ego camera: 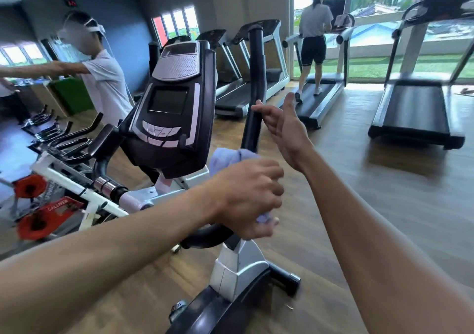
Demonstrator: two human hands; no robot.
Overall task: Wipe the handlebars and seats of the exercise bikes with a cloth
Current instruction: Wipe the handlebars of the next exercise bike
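The wooden floor [359,179] ran wide across the gym, and along the far windows stood the treadmills [410,107], one of them with a person [314,38] walking on it. Up close, filling the middle, was the exercise bike [177,107], its dark console with screen and buttons tilted toward the camera, its silver post dropping to a black base on the floor. To the left sat a row of spin bikes [64,149] with red flywheels, and behind them a person in a white shirt [102,82] reached out an arm.

Then the handlebars: a tall black upright bar [255,89] rose just right of the console, and a lower curved black grip [205,236] swept out beneath the left hand.

The left hand [248,195] was clamped down over that lower grip's upper end, fingers curled tight round the pale blue cloth [230,156]. The cloth bunched out above the knuckles and peeked out again below the fingers, sitting right at the foot of the upright bar.

The right hand [284,133] hovered just beside the upright bar, palm turned in, fingers loosely spread and slightly bent, fingertips near the bar; whether they touched it, I could not tell.
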